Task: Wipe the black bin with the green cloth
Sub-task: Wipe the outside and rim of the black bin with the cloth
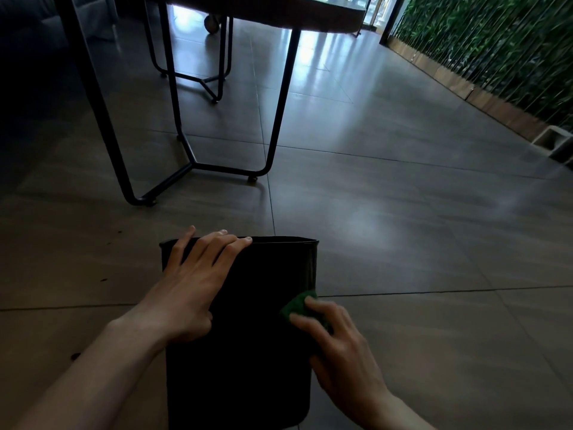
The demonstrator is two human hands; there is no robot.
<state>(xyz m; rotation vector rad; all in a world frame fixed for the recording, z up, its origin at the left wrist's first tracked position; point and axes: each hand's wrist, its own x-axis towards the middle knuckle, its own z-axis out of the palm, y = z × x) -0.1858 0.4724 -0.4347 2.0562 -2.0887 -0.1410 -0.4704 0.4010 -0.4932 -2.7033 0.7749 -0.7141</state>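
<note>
Head view: right hand presses crumpled green cloth against smooth black bin.

1. black bin: a plain, dark, straight-walled container lying on its side on the floor, its broad side facing up and its far edge pointing away from the camera.
2. green cloth: a small bunched wad pressed against the bin's right edge, about halfway along its length, partly hidden.
</note>
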